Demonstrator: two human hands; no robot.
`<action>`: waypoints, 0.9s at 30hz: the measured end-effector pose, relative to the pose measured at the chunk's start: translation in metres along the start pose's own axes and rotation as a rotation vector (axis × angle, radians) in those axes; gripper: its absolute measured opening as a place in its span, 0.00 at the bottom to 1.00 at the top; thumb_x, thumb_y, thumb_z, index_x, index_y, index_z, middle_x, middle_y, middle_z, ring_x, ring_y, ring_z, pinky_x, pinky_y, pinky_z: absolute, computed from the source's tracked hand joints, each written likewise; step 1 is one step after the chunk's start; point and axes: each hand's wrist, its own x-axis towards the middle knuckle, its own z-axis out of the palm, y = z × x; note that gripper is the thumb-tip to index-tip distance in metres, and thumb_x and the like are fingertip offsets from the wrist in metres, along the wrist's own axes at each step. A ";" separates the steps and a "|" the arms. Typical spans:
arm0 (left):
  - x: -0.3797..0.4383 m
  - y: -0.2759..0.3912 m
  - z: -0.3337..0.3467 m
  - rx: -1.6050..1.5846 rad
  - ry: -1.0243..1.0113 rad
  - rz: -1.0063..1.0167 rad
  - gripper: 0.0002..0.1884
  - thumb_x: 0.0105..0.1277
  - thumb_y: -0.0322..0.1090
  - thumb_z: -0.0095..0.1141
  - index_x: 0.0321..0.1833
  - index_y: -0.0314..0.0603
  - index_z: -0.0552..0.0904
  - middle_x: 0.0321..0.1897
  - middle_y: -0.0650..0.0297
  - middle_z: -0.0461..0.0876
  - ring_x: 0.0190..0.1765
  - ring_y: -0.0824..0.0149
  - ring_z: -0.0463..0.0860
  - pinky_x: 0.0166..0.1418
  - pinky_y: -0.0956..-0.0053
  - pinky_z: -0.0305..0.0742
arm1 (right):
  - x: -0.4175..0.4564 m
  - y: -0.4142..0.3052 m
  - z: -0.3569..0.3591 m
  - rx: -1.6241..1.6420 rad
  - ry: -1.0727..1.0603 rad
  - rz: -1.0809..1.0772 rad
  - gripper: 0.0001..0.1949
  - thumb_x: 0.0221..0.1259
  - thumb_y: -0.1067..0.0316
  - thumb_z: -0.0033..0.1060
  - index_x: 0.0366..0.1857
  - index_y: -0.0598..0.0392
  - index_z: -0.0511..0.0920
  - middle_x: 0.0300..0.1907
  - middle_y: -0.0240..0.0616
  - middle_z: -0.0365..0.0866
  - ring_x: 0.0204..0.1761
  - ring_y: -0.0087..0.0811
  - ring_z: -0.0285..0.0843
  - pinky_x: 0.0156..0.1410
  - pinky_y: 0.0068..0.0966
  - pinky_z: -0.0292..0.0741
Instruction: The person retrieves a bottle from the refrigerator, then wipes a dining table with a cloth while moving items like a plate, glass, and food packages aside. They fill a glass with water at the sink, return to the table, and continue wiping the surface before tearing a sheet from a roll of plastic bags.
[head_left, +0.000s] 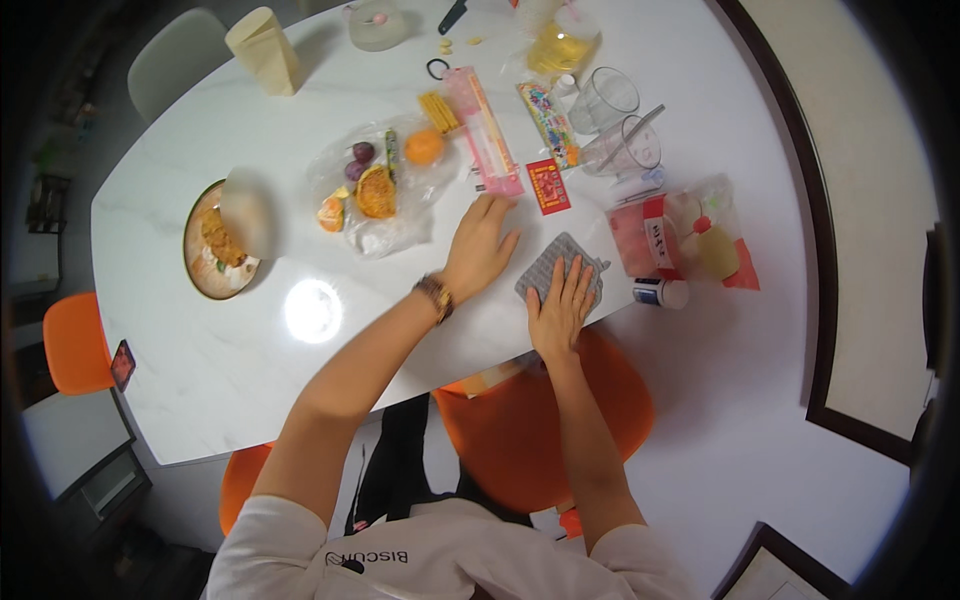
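My right hand lies flat on a folded grey cloth near the front edge of the white table. Its fingers are spread over the cloth and not curled around it. My left hand, with a bracelet on the wrist, reaches over the table with nothing in its grasp. Its fingertips are at the lower end of a long pink package; whether they touch it I cannot tell. A small red packet lies just beyond the cloth.
Left of my hands, a plastic bag bears an orange, plums and a pastry. Glasses, a red-and-clear snack bag and a white-capped jar stand rightward. A plate holds food. An orange chair abuts the table.
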 end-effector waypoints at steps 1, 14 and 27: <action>0.024 -0.012 0.016 0.045 0.008 0.025 0.22 0.60 0.30 0.63 0.57 0.36 0.74 0.53 0.54 0.75 0.51 0.55 0.79 0.55 0.62 0.73 | 0.015 0.002 0.003 0.010 0.020 0.016 0.36 0.68 0.49 0.50 0.76 0.53 0.52 0.80 0.50 0.38 0.80 0.54 0.29 0.79 0.55 0.38; 0.114 -0.032 0.071 0.566 -0.270 -0.285 0.16 0.53 0.39 0.69 0.42 0.42 0.81 0.44 0.58 0.82 0.55 0.55 0.78 0.56 0.55 0.62 | 0.027 0.010 0.011 0.460 0.235 -0.092 0.24 0.63 0.80 0.49 0.66 0.59 0.69 0.71 0.51 0.62 0.76 0.53 0.51 0.75 0.50 0.56; 0.111 -0.065 0.030 0.683 0.063 -0.377 0.32 0.51 0.44 0.74 0.55 0.38 0.73 0.62 0.50 0.67 0.64 0.46 0.67 0.62 0.49 0.67 | 0.076 -0.008 0.012 0.119 0.126 -0.131 0.26 0.67 0.61 0.50 0.70 0.46 0.66 0.75 0.49 0.55 0.77 0.58 0.46 0.76 0.59 0.45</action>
